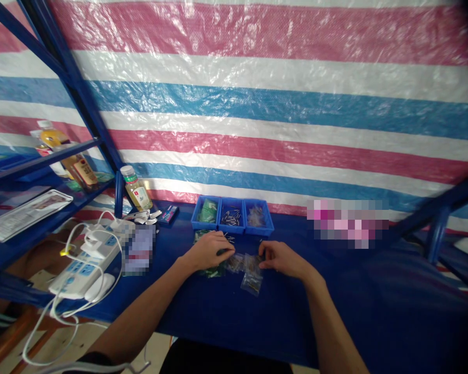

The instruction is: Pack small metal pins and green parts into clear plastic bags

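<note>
My left hand [209, 251] is over green packets [214, 271] on the blue table, its fingers bent and close together; what they hold, if anything, is hidden. Just beyond its fingertips lie a few loose metal screw-like pieces [230, 238]. Small clear bags [251, 280] with thin brownish contents lie between my hands. My right hand [281, 257] has curled fingers at the right edge of these bags, and I cannot make out what is in them. Behind stand three joined blue bins: one with green packets [208, 212], one with metal pieces [231, 215], one with clear bags [256, 214].
On the left are a white power strip [78, 265] with tangled cables, a drink bottle [136, 189] and a small dark box [167, 214]. A blurred pink item [347, 223] lies at the right. Blue frame posts flank the table [234, 322], with a striped sheet [281, 114] behind.
</note>
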